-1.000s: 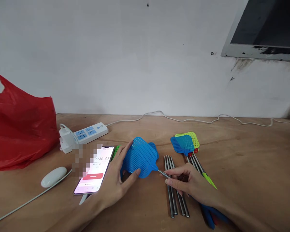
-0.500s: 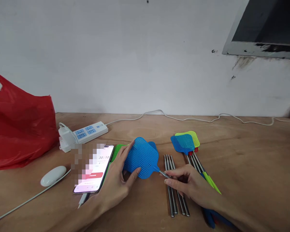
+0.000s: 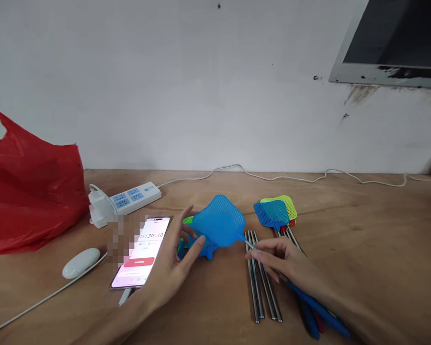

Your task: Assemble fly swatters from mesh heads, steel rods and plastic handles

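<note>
My right hand [image 3: 283,261] pinches the thin metal shaft of a blue fly swatter [image 3: 219,222], whose mesh head is lifted and tilted above the wooden table [image 3: 362,249]. My left hand [image 3: 172,268] has its fingers spread, and the fingertips touch the left edge of that blue head. Under the raised head lie more swatter heads, blue and green [image 3: 192,242]. Several bare steel rods [image 3: 260,282] lie side by side just below my right hand.
A stack of finished swatters [image 3: 276,211] lies to the right, handles running under my right wrist. A phone [image 3: 141,251] showing a timer lies at left, beside a white mouse [image 3: 81,262], a power strip [image 3: 124,201] and a red plastic bag [image 3: 28,191].
The blue swatter head has risen off the pile and shifted right and away. My left fingers have opened from gripping it to just touching its edge.
</note>
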The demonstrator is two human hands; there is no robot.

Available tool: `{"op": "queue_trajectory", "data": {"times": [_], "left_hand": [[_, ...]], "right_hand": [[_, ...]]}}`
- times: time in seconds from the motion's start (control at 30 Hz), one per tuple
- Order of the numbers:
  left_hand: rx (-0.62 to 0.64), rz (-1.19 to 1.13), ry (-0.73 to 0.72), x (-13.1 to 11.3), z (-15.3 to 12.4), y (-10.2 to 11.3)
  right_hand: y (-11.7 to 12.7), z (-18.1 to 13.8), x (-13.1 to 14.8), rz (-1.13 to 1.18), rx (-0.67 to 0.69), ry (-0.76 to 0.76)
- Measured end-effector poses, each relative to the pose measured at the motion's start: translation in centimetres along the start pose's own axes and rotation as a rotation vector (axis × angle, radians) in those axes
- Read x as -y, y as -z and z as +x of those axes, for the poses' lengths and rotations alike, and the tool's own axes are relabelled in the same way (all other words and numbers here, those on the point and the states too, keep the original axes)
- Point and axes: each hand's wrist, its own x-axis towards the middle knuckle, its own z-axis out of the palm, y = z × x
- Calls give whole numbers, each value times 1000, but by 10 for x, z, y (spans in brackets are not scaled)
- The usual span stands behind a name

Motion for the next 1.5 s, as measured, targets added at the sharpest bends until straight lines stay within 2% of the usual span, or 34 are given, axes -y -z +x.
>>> {"op": "queue_trajectory", "data": {"times": [0.1, 0.2, 0.33, 0.43, 0.53, 0.73, 0.97, 1.1, 1.27, 1.5], "left_hand": [[-84, -45, 30, 2, 6, 1], [-68, -50, 20, 3, 9, 2], [2, -3, -35, -4, 6, 3], [151, 43, -23, -10, 3, 2], [298, 129, -40, -12, 1, -1], [427, 157, -83, -14, -2, -6], [570, 3, 60, -13, -6, -10], [629, -56, 118, -11, -11, -12], [661, -111, 119, -13, -15, -16], [705, -110, 44, -20, -16, -21]], "right_hand": [[3, 4, 3, 210, -127, -62], [4, 5, 6, 424, -254, -119], [3, 6, 7, 609, -260, -100], [1, 7, 7, 655, -251, -85], [-1, 6, 5, 648, -267, -24], [-5, 5, 0, 626, -244, 18], [-14, 3, 0, 568, -183, 50], [-17, 1, 4, 520, -194, 53], [-17, 1, -2, 452, -193, 57], [-18, -1, -6, 217, -226, 229]]}}
